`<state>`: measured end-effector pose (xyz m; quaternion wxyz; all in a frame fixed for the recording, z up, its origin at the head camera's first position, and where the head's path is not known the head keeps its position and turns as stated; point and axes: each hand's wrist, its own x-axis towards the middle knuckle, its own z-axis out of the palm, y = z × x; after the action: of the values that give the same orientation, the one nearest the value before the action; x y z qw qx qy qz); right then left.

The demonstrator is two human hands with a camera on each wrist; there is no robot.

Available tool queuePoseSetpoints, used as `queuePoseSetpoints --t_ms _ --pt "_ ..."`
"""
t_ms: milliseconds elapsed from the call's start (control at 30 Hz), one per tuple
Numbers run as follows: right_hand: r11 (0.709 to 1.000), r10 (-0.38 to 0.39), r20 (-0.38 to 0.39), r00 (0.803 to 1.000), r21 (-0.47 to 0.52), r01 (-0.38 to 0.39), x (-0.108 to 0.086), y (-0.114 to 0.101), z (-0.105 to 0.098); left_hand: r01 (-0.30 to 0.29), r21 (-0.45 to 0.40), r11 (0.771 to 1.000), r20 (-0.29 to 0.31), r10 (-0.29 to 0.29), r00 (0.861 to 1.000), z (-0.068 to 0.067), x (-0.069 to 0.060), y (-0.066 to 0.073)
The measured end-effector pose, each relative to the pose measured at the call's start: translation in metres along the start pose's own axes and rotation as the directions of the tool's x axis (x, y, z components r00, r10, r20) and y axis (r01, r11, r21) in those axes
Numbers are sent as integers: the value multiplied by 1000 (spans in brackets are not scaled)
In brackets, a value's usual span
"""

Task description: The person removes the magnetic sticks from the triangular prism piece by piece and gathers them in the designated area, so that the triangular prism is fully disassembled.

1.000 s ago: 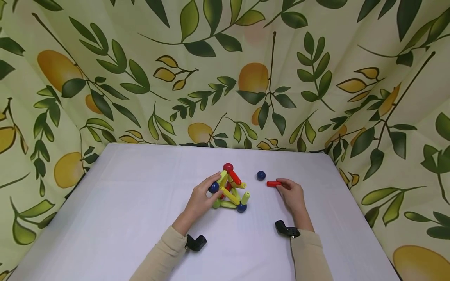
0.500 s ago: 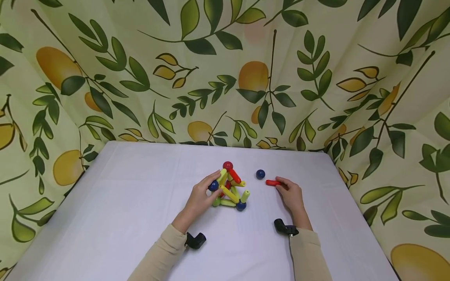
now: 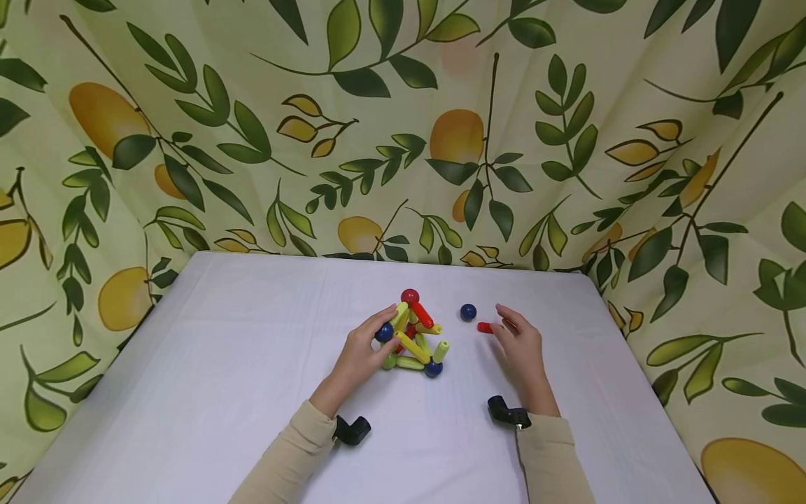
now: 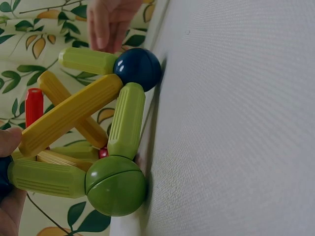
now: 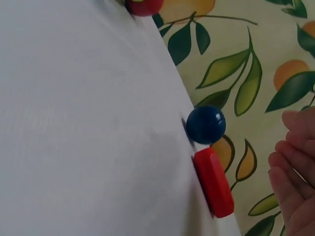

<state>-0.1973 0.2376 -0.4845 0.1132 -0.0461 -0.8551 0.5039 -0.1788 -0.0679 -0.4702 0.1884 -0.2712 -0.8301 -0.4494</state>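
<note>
A structure of coloured rods and balls [image 3: 412, 348], like a magnetic building toy, stands on the white table. My left hand [image 3: 357, 360] grips its left side around a blue ball [image 3: 385, 332], the thumb near the end of a yellow rod [image 4: 71, 115]. At the structure's base in the left wrist view are a green ball [image 4: 116, 186] and another blue ball [image 4: 138, 69]. A loose red rod [image 5: 214, 183] lies on the table to the right. My right hand [image 3: 521, 353] hovers just beside it, fingers relaxed and holding nothing; the right wrist view shows a gap between them.
A loose blue ball [image 3: 468, 312] sits just behind the red rod. A red ball [image 3: 410, 297] tops the back of the structure. The white table [image 3: 220, 392] ends at a leaf-and-fruit patterned curtain [image 3: 390, 140] behind and at both sides.
My right hand has let go of the red rod and its fingers have spread; the rod lies on the table. The left hand keeps its grip on the structure, with no visible shift.
</note>
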Motion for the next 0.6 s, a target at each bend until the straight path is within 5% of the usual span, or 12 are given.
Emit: queuePoseSetpoints --t_ms 233,600 --pt "981 -178 53 983 84 174 -7 -28 6 15 -6 1000 7 -15 1000 -1 1 2" --pt "957 -221 236 946 239 164 -20 -56 21 36 -4 999 20 -36 999 -1 1 2"
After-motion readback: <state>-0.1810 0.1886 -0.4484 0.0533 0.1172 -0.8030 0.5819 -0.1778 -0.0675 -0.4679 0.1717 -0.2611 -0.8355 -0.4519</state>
